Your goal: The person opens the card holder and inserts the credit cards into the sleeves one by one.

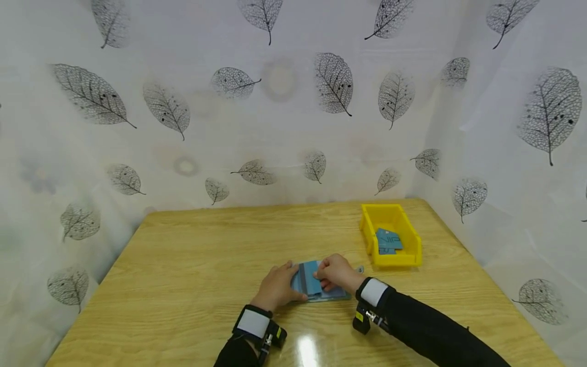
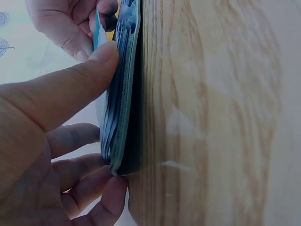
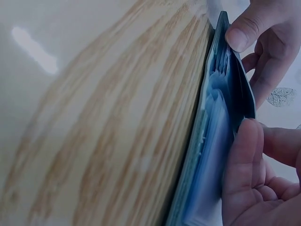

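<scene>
A card holder booklet (image 1: 336, 294) with clear sleeves lies spread on the table. My left hand (image 1: 277, 286) grips its left side, the thumb on the sleeve edges and the fingers round the outer edge in the left wrist view. Over the left sleeves lies a blue card (image 1: 311, 278) with a dark stripe. My right hand (image 1: 337, 271) pinches this card by its right edge. In the right wrist view the card (image 3: 243, 87) stands tilted up from the sleeves, bowed slightly. How far it sits inside a sleeve, I cannot tell.
A yellow bin (image 1: 398, 260) stands at the back right of the wooden table (image 1: 192, 255), with several blue cards (image 1: 389, 240) marked VIP inside. A snap tab (image 1: 360, 268) sticks out beyond my right wrist. A leaf-patterned curtain (image 1: 279, 127) surrounds the table's back and sides.
</scene>
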